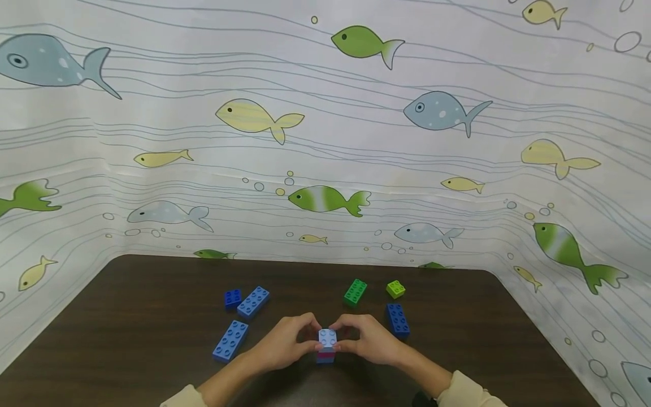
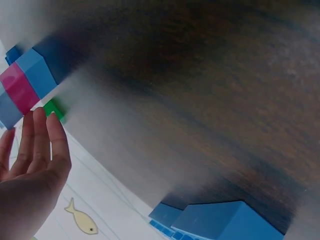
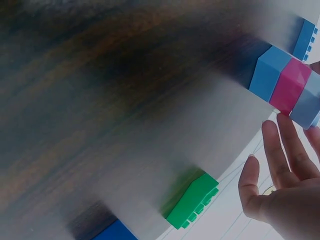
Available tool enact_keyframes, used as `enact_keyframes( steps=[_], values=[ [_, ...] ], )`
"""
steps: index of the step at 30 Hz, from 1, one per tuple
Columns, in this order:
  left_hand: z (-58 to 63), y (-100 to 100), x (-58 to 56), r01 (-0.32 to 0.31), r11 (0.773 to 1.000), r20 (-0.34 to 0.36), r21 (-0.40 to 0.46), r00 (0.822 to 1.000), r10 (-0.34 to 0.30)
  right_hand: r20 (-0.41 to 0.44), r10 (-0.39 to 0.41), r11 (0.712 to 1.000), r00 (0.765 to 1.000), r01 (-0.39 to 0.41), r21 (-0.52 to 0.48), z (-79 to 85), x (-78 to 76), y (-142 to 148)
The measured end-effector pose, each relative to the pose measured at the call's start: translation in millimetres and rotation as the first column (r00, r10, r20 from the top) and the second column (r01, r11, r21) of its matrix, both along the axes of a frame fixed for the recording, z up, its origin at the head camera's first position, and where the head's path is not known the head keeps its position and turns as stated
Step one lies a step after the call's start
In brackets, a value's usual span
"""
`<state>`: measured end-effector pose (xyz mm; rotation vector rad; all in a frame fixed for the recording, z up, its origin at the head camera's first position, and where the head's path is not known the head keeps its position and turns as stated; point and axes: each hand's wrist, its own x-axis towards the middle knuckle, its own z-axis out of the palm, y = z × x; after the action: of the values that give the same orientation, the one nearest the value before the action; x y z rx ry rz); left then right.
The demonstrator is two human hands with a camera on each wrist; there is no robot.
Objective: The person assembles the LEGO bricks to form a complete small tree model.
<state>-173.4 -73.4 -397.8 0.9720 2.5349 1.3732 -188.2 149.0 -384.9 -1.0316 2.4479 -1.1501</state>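
A short stack of toy building bricks stands on the table in front of me. Its top is a pale blue brick (image 1: pixel 328 337), its middle a magenta brick (image 3: pixel 290 86), and its bottom a blue brick (image 2: pixel 38 73). From the left, my left hand (image 1: pixel 286 343) pinches the pale blue brick between thumb and forefinger. Opposite it, my right hand (image 1: pixel 369 342) pinches the same brick from the right side. The wrist views show the other fingers extended beside the stack.
Left of the hands lie two long blue bricks (image 1: pixel 231 341) and a small dark blue brick (image 1: pixel 233 298). On the right are a green brick (image 1: pixel 355 292), a small lime brick (image 1: pixel 395 289) and a blue brick (image 1: pixel 398 320). A fish-patterned sheet (image 1: pixel 325 152) surrounds the dark table (image 1: pixel 152 305).
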Motion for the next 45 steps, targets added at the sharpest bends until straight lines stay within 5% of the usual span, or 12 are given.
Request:
enact_keyframes(
  steps=[14, 36, 45],
  values=[
    [-3.4, -1, 0.6, -0.010, 1.000, -0.019, 0.003, 1.000, 0.010, -0.214, 0.035, 0.997, 0.976, -0.021, 0.070, -2.3, 1.0, -3],
    [-2.3, 0, -0.1, -0.013, 0.999, -0.004, -0.033, 1.000, 0.013, 0.003, 0.027, 0.999, 1.000, -0.027, -0.046, -0.9, -0.2, 5],
    [-2.0, 0, 0.5, -0.025, 0.999, -0.018, -0.047, 1.000, 0.024, -0.042, -0.098, 0.995, 0.994, 0.098, 0.009, 9.3, -10.3, 33]
  ],
)
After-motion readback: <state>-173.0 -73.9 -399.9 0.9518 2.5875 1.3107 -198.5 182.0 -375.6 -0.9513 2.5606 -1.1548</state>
